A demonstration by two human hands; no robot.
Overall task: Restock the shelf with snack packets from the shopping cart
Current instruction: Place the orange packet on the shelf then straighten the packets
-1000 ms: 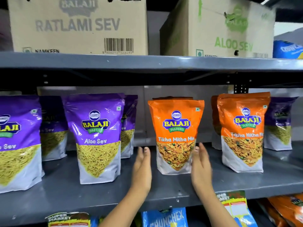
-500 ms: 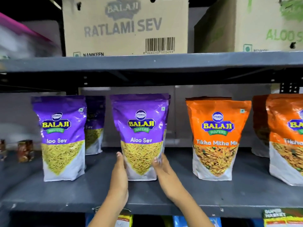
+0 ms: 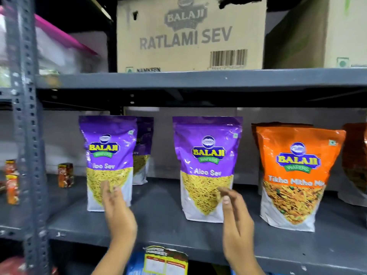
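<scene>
Two purple Aloo Sev packets stand upright on the grey shelf (image 3: pixel 162 221): the left packet (image 3: pixel 108 155) and the middle packet (image 3: pixel 206 161). An orange Tikha Mitha Mix packet (image 3: pixel 296 175) stands to their right. My left hand (image 3: pixel 117 213) is open, its fingertips in front of the left packet's lower right corner. Open too, my right hand (image 3: pixel 234 221) hovers in front of the middle packet's lower right part. Neither hand holds anything. Another purple packet (image 3: pixel 143 149) stands behind the left one. The shopping cart is out of view.
A Ratlami Sev carton (image 3: pixel 190 34) sits on the shelf above. A perforated grey upright post (image 3: pixel 27 135) rises at the left, with small orange boxes (image 3: pixel 65 175) beyond it. More packets show on the lower shelf (image 3: pixel 164 261). A further orange packet (image 3: pixel 355 161) is at the right edge.
The view has swung left along the shelf. Both hands moved from the orange packet, past the middle Aloo Sev packet; my left hand now reaches the left Aloo Sev packet.
</scene>
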